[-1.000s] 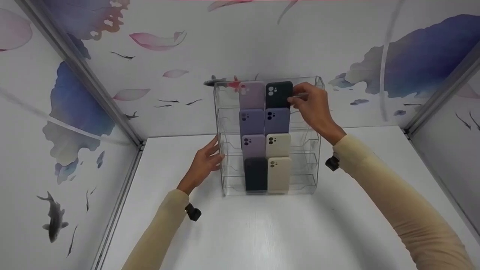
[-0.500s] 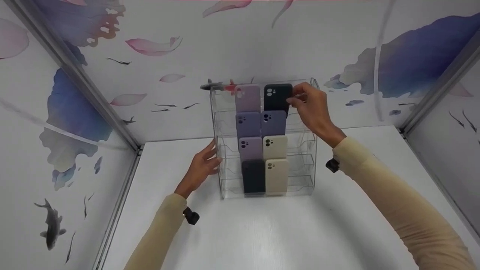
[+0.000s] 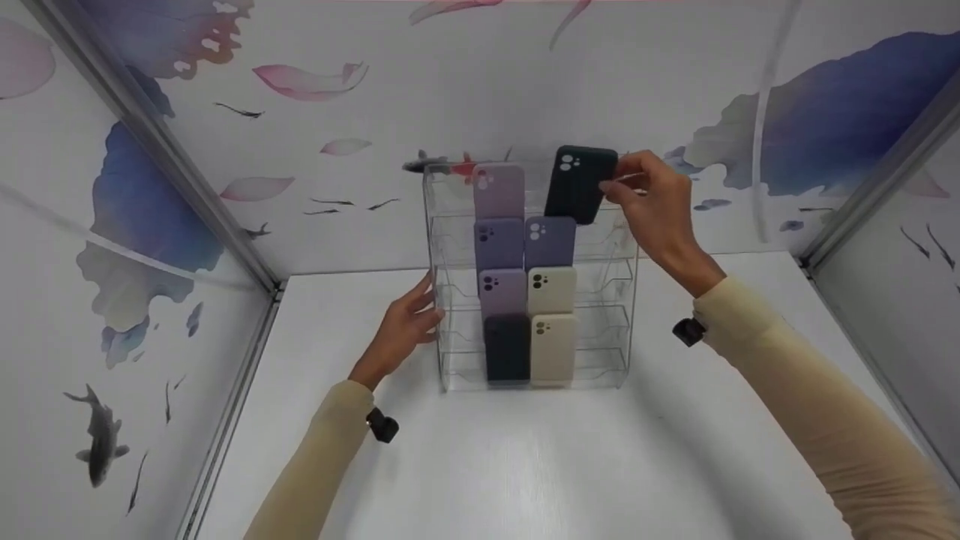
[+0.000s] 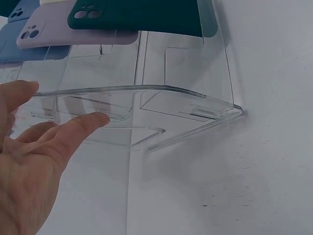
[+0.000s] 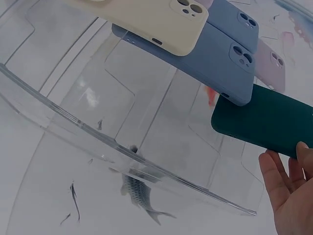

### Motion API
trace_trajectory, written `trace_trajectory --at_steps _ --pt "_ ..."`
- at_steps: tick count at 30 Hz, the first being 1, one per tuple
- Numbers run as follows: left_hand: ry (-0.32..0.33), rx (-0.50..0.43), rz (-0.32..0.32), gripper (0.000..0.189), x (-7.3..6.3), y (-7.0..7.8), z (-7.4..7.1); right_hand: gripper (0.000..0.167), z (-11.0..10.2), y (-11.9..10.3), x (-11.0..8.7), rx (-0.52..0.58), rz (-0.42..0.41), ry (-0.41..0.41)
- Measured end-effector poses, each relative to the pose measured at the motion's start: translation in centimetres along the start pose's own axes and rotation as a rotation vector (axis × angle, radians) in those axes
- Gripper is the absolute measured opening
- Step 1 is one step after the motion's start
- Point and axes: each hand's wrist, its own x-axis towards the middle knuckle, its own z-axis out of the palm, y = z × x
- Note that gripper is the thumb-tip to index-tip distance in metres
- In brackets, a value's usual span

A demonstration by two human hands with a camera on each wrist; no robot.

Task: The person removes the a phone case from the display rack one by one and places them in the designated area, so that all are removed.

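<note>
Head view: A clear rack (image 3: pixel 604 339) stands on the white table (image 3: pixel 510 465), in front of a painted wall panel (image 3: pixel 480 82). The right hand (image 3: pixel 660 206) pinches a dark green phone case (image 3: pixel 581 184) by its right edge, between thumb and fingers. I see this case tilted at the top tier, upper end leaning right, camera cutouts at upper left. The left hand (image 3: pixel 403 326) is unclosed, fingers extended and spread along the rack's left side. Seven further cases stand in two adjacent columns. Left column, top to bottom: pale mauve case (image 3: pixel 499 191), left blue case (image 3: pixel 500 244), lilac case (image 3: pixel 502 294), bottom dark case (image 3: pixel 507 349). Right column: right blue case (image 3: pixel 550 241), upper cream case (image 3: pixel 552 289), lower cream case (image 3: pixel 553 349).

Left wrist view: The fingers lie along the rack's clear side panel, with one fingertip at its edge; they are not curled tightly. The bottom dark case reads as green from this side.

Right wrist view: The thumb lies on one face of the dark green phone case, with bent fingers at its lower edge. Its far end overlaps the corner of the right blue case in view; I cannot tell whether they touch.
</note>
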Motion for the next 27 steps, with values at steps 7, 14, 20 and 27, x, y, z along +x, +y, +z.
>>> trace_trajectory --at_steps 7,14,20,27 --pt "-0.006 -0.023 -0.008 0.076 0.0 0.3 0.1 0.016 -1.4 -1.0 -0.2 -0.009 -0.010 0.043" --pt "-0.009 -0.023 -0.013 0.077 -0.1 0.2 0.1 0.016 -2.2 -1.5 -0.4 0.009 -0.031 0.084" --pt "-0.019 -0.030 0.002 0.077 -0.1 0.3 0.1 0.020 -2.8 -1.9 -0.7 0.060 -0.071 0.108" --pt "-0.024 -0.044 0.000 0.078 -0.2 0.2 0.0 0.019 -3.3 -2.5 -1.1 0.071 -0.095 0.118"
